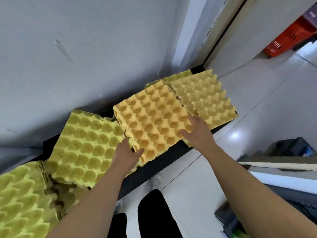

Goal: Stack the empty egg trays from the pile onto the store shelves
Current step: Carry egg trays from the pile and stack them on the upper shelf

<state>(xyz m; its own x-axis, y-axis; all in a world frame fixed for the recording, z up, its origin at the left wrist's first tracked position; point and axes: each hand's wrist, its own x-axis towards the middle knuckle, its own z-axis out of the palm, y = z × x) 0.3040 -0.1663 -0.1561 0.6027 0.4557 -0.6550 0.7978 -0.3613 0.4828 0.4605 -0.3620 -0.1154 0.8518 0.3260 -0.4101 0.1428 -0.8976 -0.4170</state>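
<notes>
My left hand (126, 156) and right hand (197, 133) both clamp the near edge of one orange egg tray (152, 121), lying flat on the black shelf (164, 157). I count four top trays along it: a pale tray (204, 98) just right, two yellow-green trays (85, 143) (20, 200) left.

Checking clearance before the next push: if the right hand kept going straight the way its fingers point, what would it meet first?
The right hand already rests on the orange egg tray. Its fingers point up-left across that tray, so it would slide over the cups first; the grey wall lies beyond, though depth is unclear.
</notes>
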